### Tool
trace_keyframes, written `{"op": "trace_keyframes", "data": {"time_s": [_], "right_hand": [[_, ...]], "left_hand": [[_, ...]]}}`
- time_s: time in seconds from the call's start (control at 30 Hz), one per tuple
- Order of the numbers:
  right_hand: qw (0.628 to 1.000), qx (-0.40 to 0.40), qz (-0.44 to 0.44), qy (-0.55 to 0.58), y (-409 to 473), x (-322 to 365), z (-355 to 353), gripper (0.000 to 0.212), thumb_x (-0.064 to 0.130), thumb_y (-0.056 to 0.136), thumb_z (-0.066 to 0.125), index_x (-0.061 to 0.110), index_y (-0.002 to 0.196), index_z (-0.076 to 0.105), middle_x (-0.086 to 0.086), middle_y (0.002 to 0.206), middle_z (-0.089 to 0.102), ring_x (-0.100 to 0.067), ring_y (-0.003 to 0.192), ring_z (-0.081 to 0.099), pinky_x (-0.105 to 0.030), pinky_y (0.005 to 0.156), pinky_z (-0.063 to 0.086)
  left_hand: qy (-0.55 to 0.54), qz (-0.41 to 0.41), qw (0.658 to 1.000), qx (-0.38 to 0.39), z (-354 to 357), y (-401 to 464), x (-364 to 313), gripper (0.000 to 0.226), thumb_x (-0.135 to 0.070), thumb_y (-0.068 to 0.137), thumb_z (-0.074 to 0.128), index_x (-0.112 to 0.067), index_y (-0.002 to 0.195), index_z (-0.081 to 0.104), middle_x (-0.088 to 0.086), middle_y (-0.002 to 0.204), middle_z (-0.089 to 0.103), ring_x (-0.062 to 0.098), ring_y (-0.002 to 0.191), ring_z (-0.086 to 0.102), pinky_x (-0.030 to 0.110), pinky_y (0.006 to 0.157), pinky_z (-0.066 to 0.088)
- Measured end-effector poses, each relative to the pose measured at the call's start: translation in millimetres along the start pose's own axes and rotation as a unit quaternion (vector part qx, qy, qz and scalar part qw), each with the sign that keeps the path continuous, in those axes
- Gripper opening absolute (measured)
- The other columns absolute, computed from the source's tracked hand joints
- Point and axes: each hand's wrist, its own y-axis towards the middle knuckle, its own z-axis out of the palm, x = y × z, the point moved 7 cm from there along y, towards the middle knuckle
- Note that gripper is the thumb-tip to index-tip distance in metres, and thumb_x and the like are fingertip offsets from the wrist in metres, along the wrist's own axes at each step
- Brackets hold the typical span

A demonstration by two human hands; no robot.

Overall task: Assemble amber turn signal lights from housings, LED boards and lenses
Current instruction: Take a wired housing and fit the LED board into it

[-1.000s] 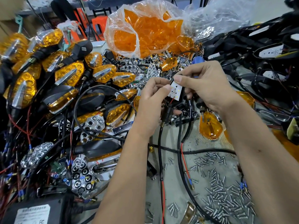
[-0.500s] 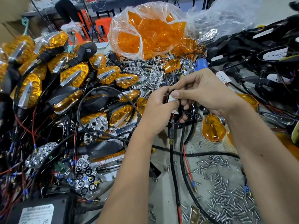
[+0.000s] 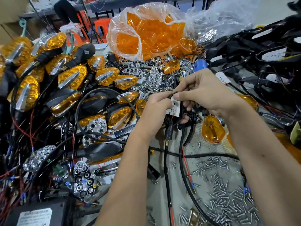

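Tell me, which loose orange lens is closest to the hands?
The small amber lens, just left of the left hand, almost touching its knuckles. The bigger lens lies farther off, below the right hand, and the rest sit behind, toward the bag.

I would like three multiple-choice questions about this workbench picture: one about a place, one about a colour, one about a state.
1. Where do the loose screws lie?
A. lower right of the bench
B. inside the bag
C. upper left

2. What colour are the lenses in the clear plastic bag?
A. red
B. amber
C. blue

3. How is the white LED board held?
A. lying alone
B. between both hands
C. by one hand only

Answers: 1 A, they are scattered there; 2 B, orange shows through; 3 B, left hand and right hand both pinch it.
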Motion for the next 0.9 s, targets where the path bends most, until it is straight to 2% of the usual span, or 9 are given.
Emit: {"op": "trace_keyframes", "data": {"time_s": [0.13, 0.3, 0.37, 0.43, 0.5, 0.6, 0.77, 0.83, 0.9], "right_hand": [[1.000, 0.005, -0.003, -0.016, -0.2, 2.7, -0.7, 0.003, -0.008, 0.084, 0.078, -0.007, 0.085, 0.075, -0.010, 0.060, 0.068, -0.014, 0.048, 0.062, -0.022, 0.046, 0.052], [0.998, 0.035, -0.012, -0.043, -0.1, 8.8, 3.1, 0.006, -0.005, 0.084, 0.080, -0.003, 0.088, 0.076, -0.017, 0.065, 0.071, -0.017, 0.049, 0.066, -0.023, 0.047, 0.054], [0.998, 0.032, -0.021, -0.048, 0.1, 9.4, 3.7, 0.012, -0.005, 0.083, 0.081, 0.000, 0.092, 0.074, -0.017, 0.062, 0.069, -0.019, 0.050, 0.067, -0.025, 0.047, 0.054], [0.998, 0.022, -0.027, -0.051, 1.1, 8.6, 3.2, 0.022, -0.004, 0.082, 0.082, 0.003, 0.098, 0.068, -0.018, 0.061, 0.068, -0.022, 0.050, 0.067, -0.027, 0.047, 0.054], [0.998, 0.014, -0.027, -0.056, 2.6, 6.7, 2.9, 0.028, -0.003, 0.082, 0.083, 0.003, 0.101, 0.063, -0.018, 0.061, 0.068, -0.024, 0.049, 0.068, -0.030, 0.047, 0.055], [0.998, -0.009, -0.024, -0.055, 4.8, 4.4, 3.4, 0.028, 0.001, 0.081, 0.085, 0.003, 0.096, 0.061, -0.015, 0.060, 0.069, -0.025, 0.048, 0.069, -0.032, 0.046, 0.055], [0.998, -0.045, -0.034, -0.030, 6.4, 5.0, 2.1, 0.027, 0.008, 0.082, 0.087, 0.000, 0.089, 0.063, -0.012, 0.059, 0.068, -0.026, 0.048, 0.069, -0.030, 0.046, 0.055], [0.997, -0.059, -0.038, -0.033, 6.5, 5.6, 2.0, 0.029, 0.019, 0.085, 0.087, 0.000, 0.089, 0.065, -0.011, 0.060, 0.069, -0.024, 0.050, 0.070, -0.026, 0.045, 0.053], [0.996, -0.062, -0.036, -0.044, 6.1, 5.8, 3.5, 0.031, 0.030, 0.088, 0.084, 0.004, 0.088, 0.066, -0.007, 0.065, 0.072, -0.017, 0.051, 0.068, -0.023, 0.046, 0.051]], "left_hand": [[0.002, 0.012, 1.000, 0.019, 1.9, 0.3, -1.8, 0.035, -0.003, 0.076, 0.042, -0.004, 0.090, 0.074, 0.020, 0.082, 0.068, 0.042, 0.072, 0.070, 0.044, 0.068, 0.062], [0.051, 0.046, 0.998, 0.008, 1.9, 0.1, -5.8, 0.027, 0.004, 0.084, 0.048, -0.002, 0.096, 0.071, 0.014, 0.081, 0.068, 0.035, 0.071, 0.070, 0.041, 0.065, 0.062], [0.059, 0.052, 0.997, 0.013, 2.9, -0.3, -7.4, 0.029, 0.009, 0.086, 0.045, 0.002, 0.101, 0.068, 0.011, 0.077, 0.069, 0.029, 0.068, 0.071, 0.035, 0.063, 0.062], [0.082, 0.057, 0.995, -0.005, 0.0, 0.0, -9.1, 0.035, 0.011, 0.086, 0.045, -0.005, 0.103, 0.071, 0.003, 0.076, 0.073, 0.018, 0.069, 0.073, 0.023, 0.065, 0.059], [0.100, 0.058, 0.993, -0.025, -3.3, 0.5, -10.2, 0.038, 0.009, 0.085, 0.047, -0.013, 0.100, 0.074, 0.000, 0.077, 0.074, 0.012, 0.073, 0.072, 0.020, 0.068, 0.057], [0.106, 0.055, 0.992, -0.046, -8.0, 0.7, -10.1, 0.034, 0.010, 0.087, 0.047, -0.005, 0.091, 0.077, 0.008, 0.077, 0.072, 0.020, 0.075, 0.070, 0.032, 0.074, 0.059], [0.087, 0.038, 0.991, -0.097, -15.8, 1.8, -10.4, 0.029, 0.002, 0.085, 0.052, -0.003, 0.098, 0.078, 0.012, 0.093, 0.076, 0.031, 0.097, 0.069, 0.054, 0.103, 0.052], [0.044, 0.025, 0.989, -0.141, -21.9, 2.3, -9.4, 0.028, 0.003, 0.089, 0.052, -0.006, 0.099, 0.076, 0.013, 0.092, 0.076, 0.032, 0.095, 0.072, 0.048, 0.093, 0.059], [-0.018, 0.012, 0.984, -0.179, -29.1, 2.1, -7.2, 0.028, 0.007, 0.095, 0.049, -0.007, 0.100, 0.073, 0.012, 0.086, 0.076, 0.024, 0.082, 0.075, 0.036, 0.072, 0.063]]}}
